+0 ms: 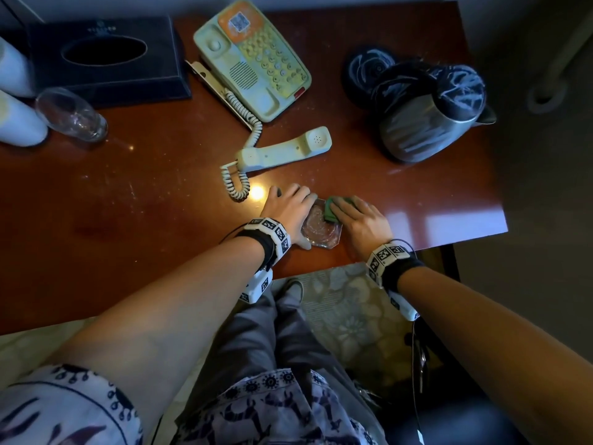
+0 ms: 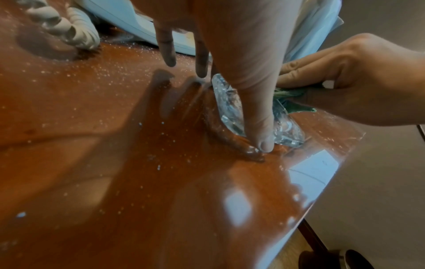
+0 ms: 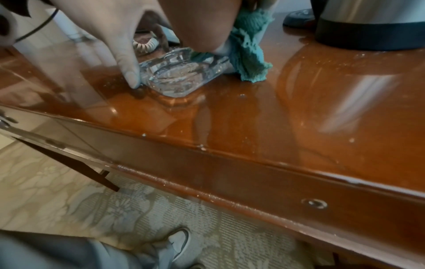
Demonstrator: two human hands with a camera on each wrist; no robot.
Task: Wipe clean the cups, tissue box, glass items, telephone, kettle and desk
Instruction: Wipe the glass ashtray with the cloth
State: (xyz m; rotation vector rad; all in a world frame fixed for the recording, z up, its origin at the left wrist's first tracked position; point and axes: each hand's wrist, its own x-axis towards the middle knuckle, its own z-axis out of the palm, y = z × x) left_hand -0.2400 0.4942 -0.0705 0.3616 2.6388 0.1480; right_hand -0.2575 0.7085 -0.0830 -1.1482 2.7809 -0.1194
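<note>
Left hand [image 1: 288,207] braces a glass ashtray [image 1: 321,228] near the front edge of the worktop [image 1: 128,220]: its thumb [image 2: 264,142] runs down the ashtray's near left side with the tip touching the wood, and its straight fingers [image 2: 168,45] reach down beyond the ashtray's far side. Right hand [image 1: 362,220] presses a green cloth [image 1: 332,210] onto the ashtray's far right corner, fingers laid close together over the cloth and the thumb under its fold; part of the cloth hangs over the rim and touches the worktop just right of the ashtray.

Behind the ashtray lies the handset [image 1: 285,149], off its cradle, flat on the worktop, its coiled cord [image 1: 237,184] looping just left of the left hand. Farther behind the ashtray and a little left sits the telephone [image 1: 253,59]. Behind the ashtray to the right stands a steel kettle [image 1: 430,123], with its round base [image 1: 365,69] just behind it. Well left of the ashtray, at the back, is a black tissue box [image 1: 106,56]; a glass [image 1: 72,114] lies on its side in front of the box, and two white cups [image 1: 16,101] stand at the worktop's left edge. Pale specks dot the wood left of the ashtray.
</note>
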